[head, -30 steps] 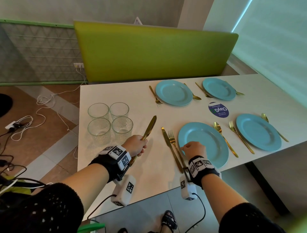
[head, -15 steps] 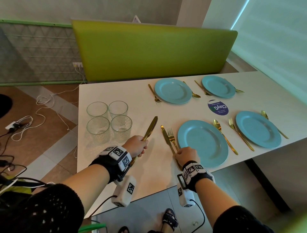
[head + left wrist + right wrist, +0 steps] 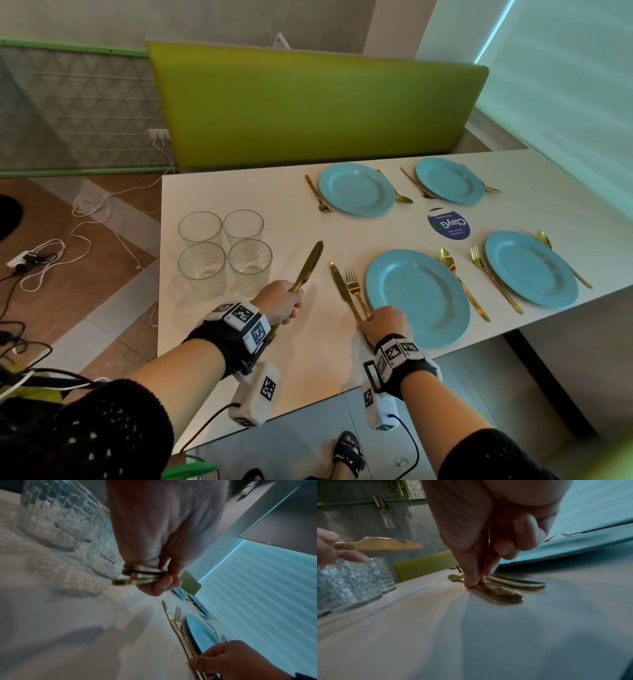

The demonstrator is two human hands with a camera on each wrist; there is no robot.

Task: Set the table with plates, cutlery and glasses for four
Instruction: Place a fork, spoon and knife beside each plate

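Left hand (image 3: 281, 301) curled round the handles of several gold knives (image 3: 308, 265), blades raised off the table (image 3: 239, 192) and pointing toward the far edge; handle ends stacked together in the fist in the left wrist view, exact count not readable. Right hand (image 3: 385, 323) at the near edge, thumb and fingertips (image 3: 471, 582) pinching the handle of a gold knife (image 3: 340, 286) lying flat on the table, remaining fingers curled. Gold fork (image 3: 354, 286) flat just beside that knife, between it and the near-left blue plate (image 3: 416, 296), handle ends of the two close together under the hand. Gold spoon (image 3: 459, 279) along the right side of that plate. Near-right blue plate (image 3: 531, 269) toward the right end of the near edge, fork (image 3: 493, 277) on its left and spoon (image 3: 561, 260) on its right. Two further blue plates along the far edge, far-left plate (image 3: 356, 188) and far-right plate (image 3: 448, 180), each flanked by gold cutlery. Round dark-blue sticker (image 3: 448, 224) on the table between the four plates. Four clear patterned glasses (image 3: 224, 250) grouped two by two near the left edge, just beyond the left hand. Green bench back (image 3: 318, 102) behind the far edge. White cables (image 3: 85, 219) on the floor beyond the left edge.
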